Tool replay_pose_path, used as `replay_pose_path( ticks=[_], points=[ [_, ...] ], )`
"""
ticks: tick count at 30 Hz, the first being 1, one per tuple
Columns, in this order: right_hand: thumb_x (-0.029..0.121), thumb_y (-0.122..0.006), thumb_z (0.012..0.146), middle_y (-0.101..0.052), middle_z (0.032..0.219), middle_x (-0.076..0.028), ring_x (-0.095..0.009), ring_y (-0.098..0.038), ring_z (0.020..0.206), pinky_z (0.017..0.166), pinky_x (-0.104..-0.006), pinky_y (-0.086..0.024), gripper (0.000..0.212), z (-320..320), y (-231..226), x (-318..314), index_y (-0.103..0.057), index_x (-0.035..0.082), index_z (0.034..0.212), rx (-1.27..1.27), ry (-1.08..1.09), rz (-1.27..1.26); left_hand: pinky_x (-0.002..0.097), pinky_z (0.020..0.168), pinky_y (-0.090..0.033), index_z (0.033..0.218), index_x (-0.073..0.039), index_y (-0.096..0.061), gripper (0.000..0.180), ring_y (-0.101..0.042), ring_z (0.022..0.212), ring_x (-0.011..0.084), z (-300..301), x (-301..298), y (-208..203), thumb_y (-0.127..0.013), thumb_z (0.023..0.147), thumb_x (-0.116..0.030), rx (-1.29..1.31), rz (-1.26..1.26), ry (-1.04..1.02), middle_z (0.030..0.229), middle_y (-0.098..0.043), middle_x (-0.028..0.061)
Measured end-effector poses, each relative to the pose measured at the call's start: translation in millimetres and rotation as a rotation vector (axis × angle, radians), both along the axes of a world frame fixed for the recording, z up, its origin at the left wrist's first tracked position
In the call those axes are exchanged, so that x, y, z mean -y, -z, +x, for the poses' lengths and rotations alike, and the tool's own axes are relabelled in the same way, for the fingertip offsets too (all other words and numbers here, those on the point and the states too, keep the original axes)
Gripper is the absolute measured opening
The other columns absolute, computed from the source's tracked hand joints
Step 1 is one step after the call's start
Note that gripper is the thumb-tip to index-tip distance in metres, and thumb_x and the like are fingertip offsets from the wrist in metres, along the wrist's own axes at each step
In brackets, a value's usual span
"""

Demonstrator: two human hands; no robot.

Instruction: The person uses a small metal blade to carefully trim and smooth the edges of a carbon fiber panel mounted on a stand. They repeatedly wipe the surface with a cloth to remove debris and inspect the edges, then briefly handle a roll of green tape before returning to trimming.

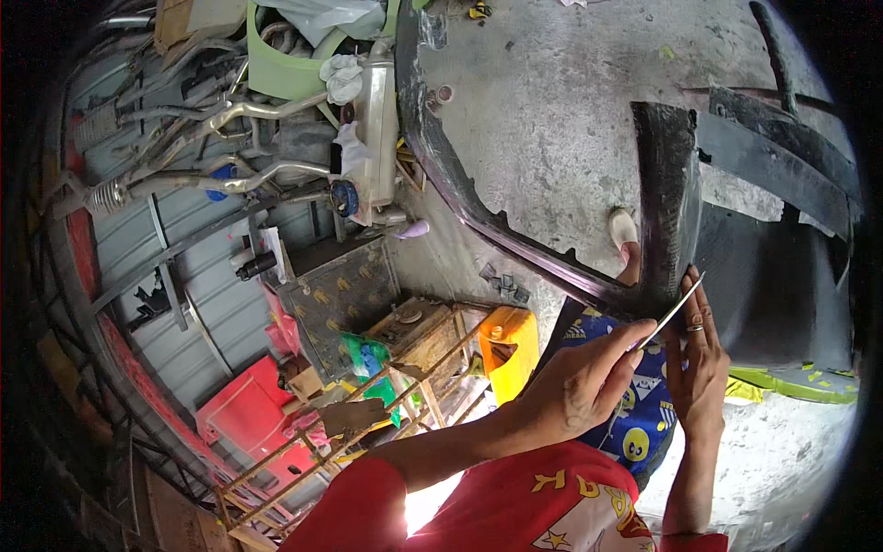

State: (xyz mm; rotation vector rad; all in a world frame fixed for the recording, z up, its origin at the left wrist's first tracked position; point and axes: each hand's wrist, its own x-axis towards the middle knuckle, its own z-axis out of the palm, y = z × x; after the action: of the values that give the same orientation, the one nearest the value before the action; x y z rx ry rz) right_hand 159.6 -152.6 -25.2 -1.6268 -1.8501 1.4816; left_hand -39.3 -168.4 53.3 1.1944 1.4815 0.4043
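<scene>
soft light across the grey floor (552,110) above the red shirt (515,506), overexposed white patches on both sides of it, violet-tinged glare along the black frame (543,255) above it, dimness far left, straight edges bowing toward a blackened rim

The left forearm (451,455) slants upward to the right, ending in the left grip (579,377), bent at the wrist with thumb and forefinger drawn together in a pinch. The right forearm (692,483) rises almost upright; the right grip (702,377) shows its back, longer fingers (695,308) extended upward, close together.
</scene>
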Motion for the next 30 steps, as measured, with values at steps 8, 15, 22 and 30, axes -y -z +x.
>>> replay_pose_path(
  ticks=[8,15,22,30],
  points=[
    [-0.006,-0.062,0.093,-0.049,0.159,-0.016,-0.038,-0.058,0.136,0.104,-0.0426,-0.055,0.066,13,-6,-27,-0.049,0.011,0.156,0.178,0.038,0.322,0.0455,0.076,-0.059,0.143,0.000,-0.050,0.042,-0.073,0.094,0.0429,-12,11,4,-0.058,0.103,-0.005,0.078,0.095,-0.059,0.111,-0.071,0.0260],
    [0.013,-0.088,0.079,-0.077,0.095,-0.011,-0.030,-0.072,0.086,0.088,-0.0427,-0.051,0.021,17,14,-17,-0.077,0.006,0.095,0.099,0.228,0.248,0.0286,0.066,-0.051,0.137,-0.004,-0.062,0.035,-0.063,0.072,0.0138,-11,19,11,-0.060,0.102,-0.007,-0.005,-0.002,-0.080,0.090,-0.071,0.0103],
    [0.010,-0.078,0.087,-0.066,0.116,-0.013,-0.033,-0.060,0.102,0.091,-0.0438,-0.048,0.045,17,8,-8,-0.068,0.005,0.131,0.122,-0.076,0.325,0.0345,0.076,-0.057,0.138,-0.001,-0.059,0.036,-0.073,0.089,0.0267,11,29,27,-0.058,0.102,-0.003,0.027,-0.130,-0.122,0.110,-0.071,0.0201],
    [0.007,-0.076,0.087,-0.062,0.123,-0.013,-0.032,-0.059,0.106,0.092,-0.0449,-0.047,0.052,33,18,4,-0.063,0.006,0.138,0.041,-0.251,0.327,0.0335,0.072,-0.056,0.138,-0.002,-0.059,0.035,-0.071,0.080,0.0233,33,47,36,-0.057,0.103,-0.004,-0.060,-0.110,-0.246,0.097,-0.071,0.0186]
  ],
)
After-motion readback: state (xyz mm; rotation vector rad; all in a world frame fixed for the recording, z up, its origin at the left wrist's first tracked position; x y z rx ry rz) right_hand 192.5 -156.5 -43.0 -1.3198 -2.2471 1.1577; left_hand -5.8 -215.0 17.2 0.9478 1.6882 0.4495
